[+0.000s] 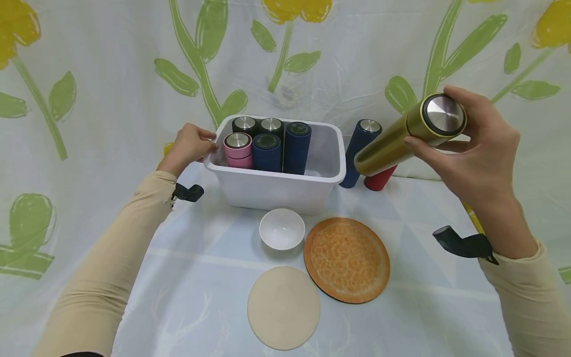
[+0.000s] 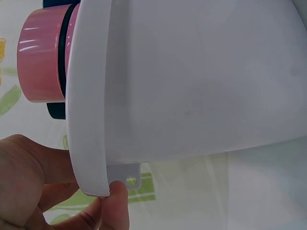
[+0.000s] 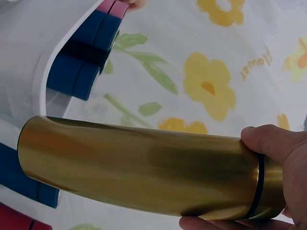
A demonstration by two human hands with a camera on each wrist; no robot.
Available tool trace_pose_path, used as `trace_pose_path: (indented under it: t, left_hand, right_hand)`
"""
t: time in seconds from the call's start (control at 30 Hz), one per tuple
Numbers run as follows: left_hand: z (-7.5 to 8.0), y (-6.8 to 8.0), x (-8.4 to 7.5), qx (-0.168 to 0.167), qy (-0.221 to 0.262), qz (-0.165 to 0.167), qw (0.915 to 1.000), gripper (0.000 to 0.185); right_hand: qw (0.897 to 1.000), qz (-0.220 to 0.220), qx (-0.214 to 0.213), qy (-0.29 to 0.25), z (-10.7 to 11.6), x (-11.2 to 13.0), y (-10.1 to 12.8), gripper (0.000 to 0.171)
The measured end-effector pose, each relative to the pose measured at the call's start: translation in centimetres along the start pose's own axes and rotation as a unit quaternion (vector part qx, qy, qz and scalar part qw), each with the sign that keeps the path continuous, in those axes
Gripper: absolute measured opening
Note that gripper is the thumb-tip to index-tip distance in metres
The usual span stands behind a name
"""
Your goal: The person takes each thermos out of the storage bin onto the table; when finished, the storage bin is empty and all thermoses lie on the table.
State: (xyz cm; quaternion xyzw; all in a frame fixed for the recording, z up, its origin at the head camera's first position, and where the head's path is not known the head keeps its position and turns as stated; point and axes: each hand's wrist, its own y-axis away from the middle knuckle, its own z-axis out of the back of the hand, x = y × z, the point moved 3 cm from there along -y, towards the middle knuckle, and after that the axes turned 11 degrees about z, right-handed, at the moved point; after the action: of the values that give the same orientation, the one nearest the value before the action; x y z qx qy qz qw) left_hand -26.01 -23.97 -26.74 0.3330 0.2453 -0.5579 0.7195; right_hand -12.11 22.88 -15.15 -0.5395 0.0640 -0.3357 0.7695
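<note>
My right hand grips a gold thermos flask by its capped end and holds it tilted in the air, base toward the bin. My left hand pinches the left rim of a white plastic bin, close to a small side tab. Inside the bin, at its left and middle, stand a pink flask, two navy flasks and two dark flasks with steel lids. Right of the bin are a navy flask and a red flask, partly hidden behind the gold one.
In front of the bin sits a small white bowl. A round orange-brown board lies right of it, and a round cream disc lies nearer me. Behind everything hangs a flower-printed cloth.
</note>
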Motion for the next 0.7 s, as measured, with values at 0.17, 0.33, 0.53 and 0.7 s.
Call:
trace_pose_path:
  t: [0.17,0.33,0.53,0.7]
  left_hand:
    - [0.0,-0.1,0.0,0.001,-0.002,0.000,1.0000,0.047]
    - [0.0,-0.1,0.1,0.001,-0.006,0.000,1.0000,0.048]
    - [-0.1,0.1,0.1,-0.001,-0.010,-0.005,0.9999,0.047]
    - [0.0,0.2,0.0,0.001,-0.011,-0.007,0.9999,0.047]
  right_hand:
    - [1.000,-0.012,0.002,0.016,0.9,-0.7,0.5,0.079]
    - [0.999,-0.028,0.005,0.039,1.6,-1.4,1.1,0.079]
    - [0.998,-0.046,0.013,0.049,2.4,-2.3,1.7,0.077]
    - [0.997,-0.047,0.008,0.056,3.0,-3.2,2.1,0.078]
